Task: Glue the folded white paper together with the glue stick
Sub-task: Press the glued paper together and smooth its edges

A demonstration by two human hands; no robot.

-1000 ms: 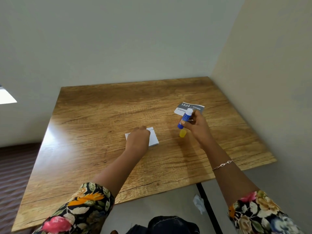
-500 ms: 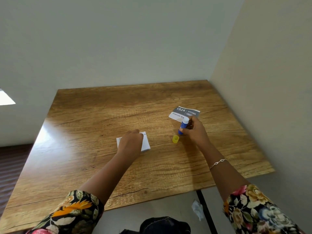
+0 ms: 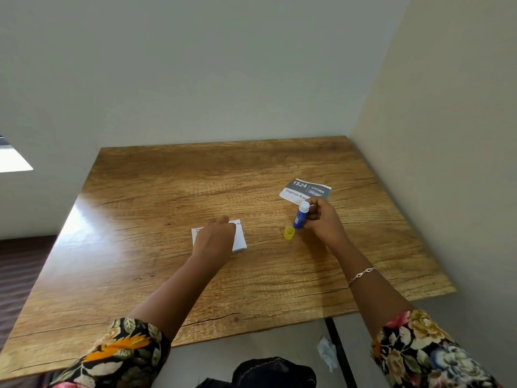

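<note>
The folded white paper (image 3: 240,238) lies flat near the middle of the wooden table (image 3: 156,191). My left hand (image 3: 214,238) rests palm down on it and hides most of it. My right hand (image 3: 321,218) grips the blue glue stick (image 3: 301,216), which stands nearly upright with its white end up and its lower end at the tabletop. Its yellow cap (image 3: 289,233) sits on the table just left of the stick, apart from my fingers.
A printed card (image 3: 300,189) reading "1524 KITCHEN" lies just beyond my right hand. Walls close the table's far and right sides. A crumpled white scrap (image 3: 326,352) lies on the floor beside a black table leg (image 3: 340,354).
My right hand has lowered the glue stick from above the table down beside the yellow cap. My left hand stays pressed on the paper. The camera view has shifted.
</note>
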